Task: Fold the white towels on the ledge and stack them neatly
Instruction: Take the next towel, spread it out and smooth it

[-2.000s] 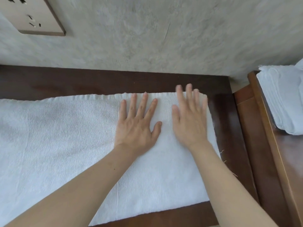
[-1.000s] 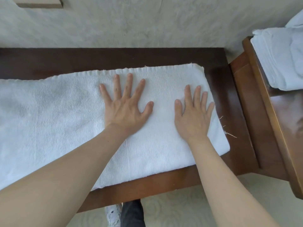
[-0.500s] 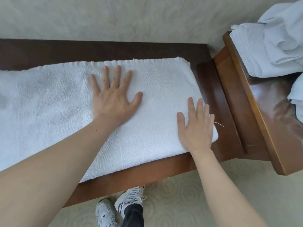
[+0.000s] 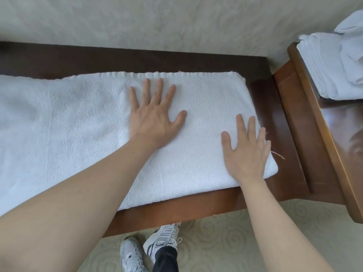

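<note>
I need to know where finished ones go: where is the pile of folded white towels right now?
In the head view, the pile of folded white towels sits at far right on the raised brown wooden stand, beyond the right hand.

towel [image 4: 78,134] on ledge [image 4: 176,211], hands on it, towel stack [image 4: 330,67] at right

Pale textured wall [image 4: 176,22] runs along the back, with a dark wooden ledge [image 4: 176,211] right up against it. A lighter brown wooden cabinet [image 4: 334,154] stands at the right end, its top glossy. Floor is cream carpet [image 4: 225,242] with swirl patterns. Soft, even daylight.
</note>
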Tool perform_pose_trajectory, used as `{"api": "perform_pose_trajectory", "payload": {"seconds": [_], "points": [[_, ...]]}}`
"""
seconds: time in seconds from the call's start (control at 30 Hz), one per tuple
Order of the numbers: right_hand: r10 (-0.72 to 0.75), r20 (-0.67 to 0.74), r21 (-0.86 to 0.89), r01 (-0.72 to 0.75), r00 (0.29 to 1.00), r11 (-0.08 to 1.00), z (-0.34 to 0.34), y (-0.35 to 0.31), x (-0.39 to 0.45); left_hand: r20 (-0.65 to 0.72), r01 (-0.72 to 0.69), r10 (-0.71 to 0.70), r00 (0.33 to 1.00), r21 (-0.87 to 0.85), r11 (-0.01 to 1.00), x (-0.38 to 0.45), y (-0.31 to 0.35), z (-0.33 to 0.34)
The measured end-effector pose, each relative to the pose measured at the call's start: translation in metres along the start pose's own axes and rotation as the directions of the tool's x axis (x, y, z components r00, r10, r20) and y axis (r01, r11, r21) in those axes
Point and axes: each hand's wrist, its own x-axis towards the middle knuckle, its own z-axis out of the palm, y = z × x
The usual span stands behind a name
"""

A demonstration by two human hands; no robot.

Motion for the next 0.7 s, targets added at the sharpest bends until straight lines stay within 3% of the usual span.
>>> {"api": "perform_pose_trajectory", "payload": {"seconds": [0.2,0.33,0.4,0.47,0.53,0.6,0.7], "points": [[-0.007,0.018,-0.042,0.008,1.000,0.999,-0.003,-0.007,0.000,0.079,-0.116,0.113,0.991,0.036,0.993,-0.015,-0.037,-0.010],[0.039,0.009,-0.028,-0.039,0.999,0.999,-0.014,-0.031,0.001,0.033,0.080,-0.082,0.996,0.048,0.996,-0.058,-0.103,-0.019],[-0.117,-0.015,0.029,0.118,0.993,0.993,-0.020,-0.076,0.002,0.031,0.094,-0.095,0.995,0.034,0.995,-0.067,-0.112,-0.019],[-0.344,-0.015,0.086,0.344,0.939,0.935,-0.019,-0.139,0.003,0.023,0.093,-0.093,0.995,0.011,0.996,-0.064,-0.109,-0.019],[-0.479,0.046,0.122,0.471,0.876,0.874,-0.008,-0.196,0.002,0.015,0.100,-0.100,0.995,-0.014,0.995,-0.062,-0.107,-0.018],[-0.505,0.111,0.085,0.498,0.856,0.863,0.010,-0.226,0.002,0.021,0.091,-0.091,0.996,-0.018,0.996,-0.061,-0.112,-0.018],[-0.475,0.101,-0.011,0.479,0.874,0.878,0.027,-0.230,0.006,0.034,0.056,-0.055,0.998,-0.022,0.998,-0.057,-0.124,-0.019]]}}
